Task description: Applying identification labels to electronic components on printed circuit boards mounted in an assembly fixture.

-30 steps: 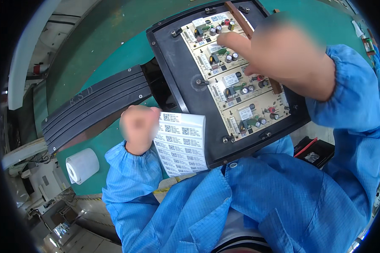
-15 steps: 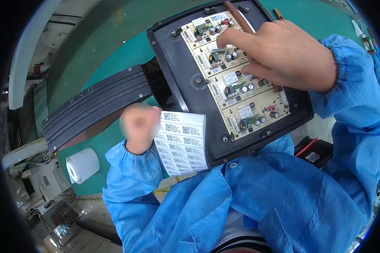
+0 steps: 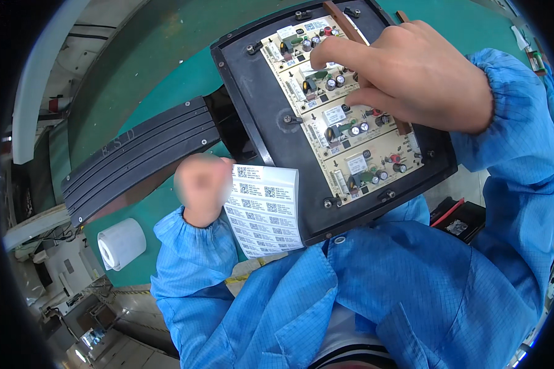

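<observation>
The left hand (image 3: 203, 184) pinches the label sheet (image 3: 264, 212) – hanging just right of and below that grip – while the right hand (image 3: 421, 77), spread, reaches over circuit boards (image 3: 340, 154) beneath it.

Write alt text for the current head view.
The person's right hand is over circuit boards set in a black tray, while the left hand holds a white sheet of printed labels. A white roll lies on the green table at left.
</observation>
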Motion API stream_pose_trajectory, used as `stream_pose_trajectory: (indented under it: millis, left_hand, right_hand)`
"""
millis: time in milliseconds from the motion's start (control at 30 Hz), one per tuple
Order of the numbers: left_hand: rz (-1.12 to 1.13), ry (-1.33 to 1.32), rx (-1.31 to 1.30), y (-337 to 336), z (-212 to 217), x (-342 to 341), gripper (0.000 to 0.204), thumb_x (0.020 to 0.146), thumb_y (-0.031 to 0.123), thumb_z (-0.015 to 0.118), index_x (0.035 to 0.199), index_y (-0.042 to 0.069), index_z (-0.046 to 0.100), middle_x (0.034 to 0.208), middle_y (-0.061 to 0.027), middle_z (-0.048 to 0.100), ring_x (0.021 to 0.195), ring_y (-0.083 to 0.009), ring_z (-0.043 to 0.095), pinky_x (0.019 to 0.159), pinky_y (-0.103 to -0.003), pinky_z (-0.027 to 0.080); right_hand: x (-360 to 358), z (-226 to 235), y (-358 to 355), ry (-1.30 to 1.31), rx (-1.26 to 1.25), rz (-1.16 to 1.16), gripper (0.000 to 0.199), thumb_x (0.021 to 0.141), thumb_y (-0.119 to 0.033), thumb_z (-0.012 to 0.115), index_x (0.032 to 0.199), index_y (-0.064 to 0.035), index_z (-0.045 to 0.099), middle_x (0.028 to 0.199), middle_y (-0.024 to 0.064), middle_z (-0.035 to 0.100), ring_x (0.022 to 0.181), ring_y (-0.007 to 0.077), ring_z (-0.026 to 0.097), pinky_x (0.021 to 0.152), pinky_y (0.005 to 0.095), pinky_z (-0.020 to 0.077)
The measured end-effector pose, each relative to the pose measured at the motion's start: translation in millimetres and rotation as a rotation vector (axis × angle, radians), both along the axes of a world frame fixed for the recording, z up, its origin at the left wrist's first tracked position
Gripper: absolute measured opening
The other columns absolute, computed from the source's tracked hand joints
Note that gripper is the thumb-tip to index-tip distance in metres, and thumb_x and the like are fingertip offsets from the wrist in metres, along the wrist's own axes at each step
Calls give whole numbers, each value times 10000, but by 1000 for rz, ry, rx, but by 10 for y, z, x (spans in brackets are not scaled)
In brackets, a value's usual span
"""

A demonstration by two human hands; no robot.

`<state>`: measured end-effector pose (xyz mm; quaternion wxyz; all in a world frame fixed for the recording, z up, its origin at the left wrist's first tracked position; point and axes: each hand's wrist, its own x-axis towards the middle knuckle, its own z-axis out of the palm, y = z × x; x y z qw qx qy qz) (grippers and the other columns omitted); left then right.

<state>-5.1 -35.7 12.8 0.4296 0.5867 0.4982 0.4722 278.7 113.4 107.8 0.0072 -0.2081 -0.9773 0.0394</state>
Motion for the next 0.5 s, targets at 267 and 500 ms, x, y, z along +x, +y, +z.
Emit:
stream_pose_trajectory:
  millis: [267,500]
  left_hand:
    - [-3,11,-10,3,22,9,338,945,153,579,717,-81,665,587,-98,646,494,-127,592,465,-252,418]
    - [22,-37,-22,-3,45,58,332,939,158,598,717,-80,667,583,-98,644,489,-124,587,462,-249,419]
  right_hand:
    - [43,11,87,170,-183,129,320,916,-120,608,1204,-91,473,675,135,646,483,206,595,438,343,440]
    - [103,13,108,262,-408,103,348,887,-61,627,1205,-62,488,620,92,580,489,194,577,442,324,424]
